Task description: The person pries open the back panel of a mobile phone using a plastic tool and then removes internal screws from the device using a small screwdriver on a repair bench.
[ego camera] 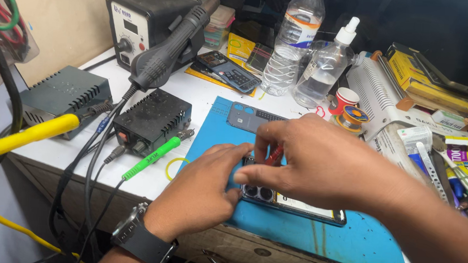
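An opened phone point(294, 205) lies on a blue work mat point(357, 242), its camera end toward me. My left hand point(200, 192), with a dark watch on the wrist, presses flat on the phone's left end. My right hand point(318, 164) reaches across from the right and pinches a thin red tool point(274, 155) over the phone's camera area. A grey phone back cover point(248, 118) rests on the mat just beyond my fingers.
A hot-air station with its black handle point(169, 46) and two dark power boxes point(150, 121) stand at the left, with cables and a yellow iron point(28, 135). Two clear bottles point(296, 43), a small red cup point(343, 99), a solder spool and several tools crowd the back and right.
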